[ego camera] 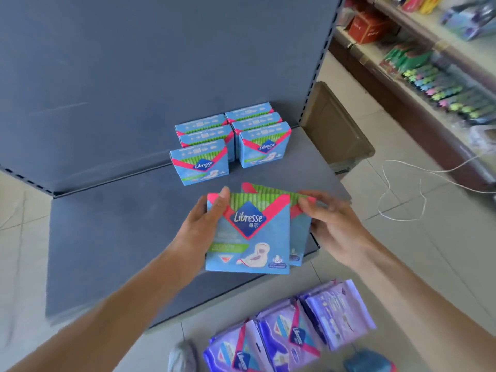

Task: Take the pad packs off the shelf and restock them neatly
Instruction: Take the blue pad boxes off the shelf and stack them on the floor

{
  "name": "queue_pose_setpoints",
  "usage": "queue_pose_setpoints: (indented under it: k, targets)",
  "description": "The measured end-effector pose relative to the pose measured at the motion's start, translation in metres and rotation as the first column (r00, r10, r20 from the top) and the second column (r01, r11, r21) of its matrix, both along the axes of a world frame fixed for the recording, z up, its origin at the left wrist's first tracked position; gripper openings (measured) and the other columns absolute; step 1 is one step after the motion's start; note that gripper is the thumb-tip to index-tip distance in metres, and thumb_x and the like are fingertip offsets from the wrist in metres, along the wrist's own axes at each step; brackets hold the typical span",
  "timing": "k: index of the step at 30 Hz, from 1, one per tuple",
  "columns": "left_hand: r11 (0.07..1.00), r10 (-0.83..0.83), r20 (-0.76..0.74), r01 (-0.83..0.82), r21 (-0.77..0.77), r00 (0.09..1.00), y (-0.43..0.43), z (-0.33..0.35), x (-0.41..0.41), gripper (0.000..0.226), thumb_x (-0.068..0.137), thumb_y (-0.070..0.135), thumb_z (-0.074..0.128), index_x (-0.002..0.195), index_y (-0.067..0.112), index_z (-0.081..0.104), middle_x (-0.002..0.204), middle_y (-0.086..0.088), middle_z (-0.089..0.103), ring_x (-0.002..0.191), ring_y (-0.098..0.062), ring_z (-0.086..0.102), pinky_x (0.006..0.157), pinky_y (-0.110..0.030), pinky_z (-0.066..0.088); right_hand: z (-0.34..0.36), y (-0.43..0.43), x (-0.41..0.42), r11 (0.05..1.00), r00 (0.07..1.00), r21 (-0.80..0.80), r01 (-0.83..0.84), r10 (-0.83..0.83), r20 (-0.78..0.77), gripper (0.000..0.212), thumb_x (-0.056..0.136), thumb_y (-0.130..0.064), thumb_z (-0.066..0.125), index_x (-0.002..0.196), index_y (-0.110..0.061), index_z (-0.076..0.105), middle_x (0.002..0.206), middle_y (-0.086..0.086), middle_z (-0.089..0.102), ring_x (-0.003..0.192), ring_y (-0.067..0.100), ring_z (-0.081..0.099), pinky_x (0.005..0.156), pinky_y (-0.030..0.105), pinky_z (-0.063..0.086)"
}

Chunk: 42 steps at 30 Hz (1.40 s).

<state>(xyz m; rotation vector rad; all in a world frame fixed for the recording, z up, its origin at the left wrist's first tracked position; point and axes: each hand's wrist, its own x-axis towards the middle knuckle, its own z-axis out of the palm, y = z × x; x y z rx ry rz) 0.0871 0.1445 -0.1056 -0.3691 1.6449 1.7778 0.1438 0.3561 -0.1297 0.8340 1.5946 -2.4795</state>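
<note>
My left hand (200,226) grips the left edge of a blue Libresse pad pack (248,237) held upright over the front of the grey shelf (112,237). My right hand (331,224) pinches the top right corner of a second blue pack (299,234) that sits just behind the first and is mostly hidden by it. At the back of the shelf, several blue Libresse packs (230,140) stand in two neat rows against the grey back panel.
Purple Libresse packs (290,334) lie on the tiled floor in front of the shelf. A cardboard box (335,124) stands right of the shelf. A white cord (402,189) loops on the floor. Stocked shelves (429,63) run along the right.
</note>
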Motion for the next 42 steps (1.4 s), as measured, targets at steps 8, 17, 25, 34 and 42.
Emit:
queue_pose_setpoints:
  k: [8, 17, 25, 34, 42]
  targets:
    - [0.974, -0.093, -0.075, 0.075, -0.215, 0.993, 0.052, -0.012, 0.074, 0.043, 0.092, 0.047, 0.052, 0.107, 0.007, 0.045, 0.087, -0.005, 0.052, 0.069, -0.016, 0.055, 0.05, -0.019, 0.049, 0.012, -0.027, 0.12, 0.992, 0.994, -0.064, 0.112, -0.113, -0.009, 0.047, 0.057, -0.008, 0.084, 0.099, -0.017, 0.066, 0.09, 0.004, 0.075, 0.075, 0.019, 0.072, 0.059, 0.024, 0.054]
    - [0.831, -0.556, 0.017, 0.555, 0.022, 0.831, 0.064, -0.004, 0.188, 0.038, 0.084, 0.017, 0.069, 0.117, 0.009, 0.049, 0.104, -0.013, 0.068, 0.083, -0.025, 0.07, 0.064, -0.03, 0.059, 0.005, -0.04, 0.275, 0.873, 0.862, 0.018, 0.487, -0.483, 0.152, 0.083, 0.049, -0.024, 0.078, 0.124, -0.001, 0.052, 0.118, 0.026, 0.064, 0.105, 0.047, 0.062, 0.091, 0.056, 0.048]
    - [0.675, -0.738, -0.101, 0.733, -0.085, 0.667, 0.054, -0.077, 0.336, 0.046, 0.07, 0.045, 0.077, 0.103, 0.027, 0.052, 0.098, 0.003, 0.068, 0.089, -0.011, 0.069, 0.077, -0.034, 0.057, -0.051, -0.091, 0.442, 0.765, 0.746, 0.014, 0.644, -0.631, 0.211, 0.069, 0.057, -0.028, 0.073, 0.12, -0.002, 0.06, 0.119, 0.019, 0.067, 0.108, 0.038, 0.064, 0.093, 0.048, 0.047]
    - [0.545, -0.827, 0.057, 0.823, -0.161, 0.559, 0.042, -0.196, 0.452, 0.036, 0.077, 0.025, 0.077, 0.1, 0.023, 0.049, 0.09, 0.006, 0.066, 0.072, 0.001, 0.068, 0.063, -0.02, 0.054, -0.157, -0.129, 0.563, 0.651, 0.596, 0.014, 0.759, -0.703, 0.387, 0.048, 0.063, -0.017, 0.068, 0.11, -0.009, 0.065, 0.102, 0.011, 0.073, 0.085, 0.023, 0.072, 0.063, 0.022, 0.056]
    - [0.32, -0.899, 0.192, 0.89, -0.324, 0.393, 0.021, -0.354, 0.474, 0.029, 0.088, 0.014, 0.065, 0.11, 0.017, 0.045, 0.112, -0.015, 0.062, 0.1, -0.028, 0.065, 0.088, -0.047, 0.052, -0.315, -0.171, 0.567, 0.605, 0.503, -0.018, 0.796, -0.645, 0.575, 0.055, 0.063, -0.021, 0.069, 0.115, -0.005, 0.058, 0.101, 0.013, 0.074, 0.083, 0.026, 0.073, 0.063, 0.027, 0.055]
